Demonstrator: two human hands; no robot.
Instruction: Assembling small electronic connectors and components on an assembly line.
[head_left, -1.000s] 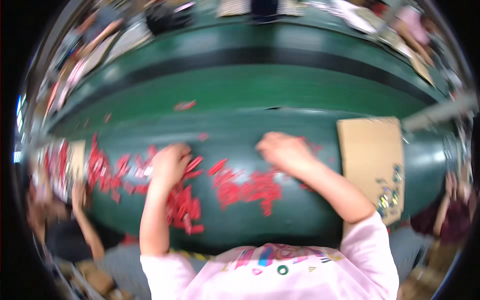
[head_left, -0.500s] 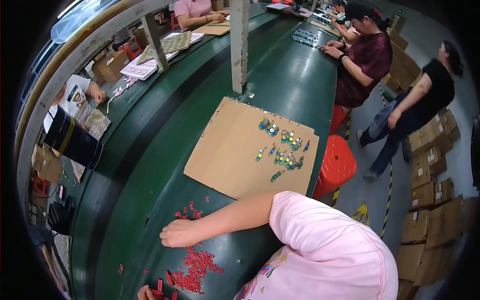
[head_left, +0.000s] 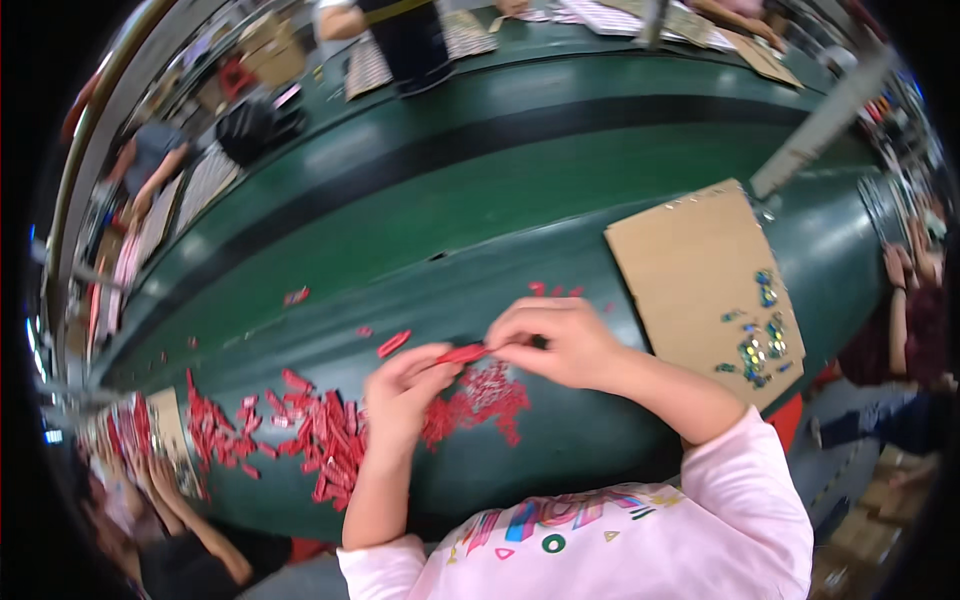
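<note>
My left hand [head_left: 400, 392] pinches a long red plastic piece [head_left: 463, 354] between thumb and fingers, above the green work surface. At the piece's right end, the fingertips of my right hand [head_left: 560, 342] are pressed together. What they grip is too small and blurred to make out. Below and between my hands lies a spread of small red plastic parts [head_left: 490, 400]. Left of my left hand is a heap of longer red plastic pieces [head_left: 335, 440], partly hidden by that hand. A single long red piece [head_left: 395, 344] lies just beyond my left hand.
A cardboard sheet [head_left: 675, 265] on the right carries several small green circuit parts [head_left: 757, 345]. Behind it rises a pale post [head_left: 820, 125]. A dark cylinder [head_left: 410, 50] stands across the green belt [head_left: 460, 165]. Co-workers' hands [head_left: 160, 480] are at the far left, others at right.
The view has swung left. My right hand has left the scattered small red parts and meets my left hand, which now shows fully with the long red piece.
</note>
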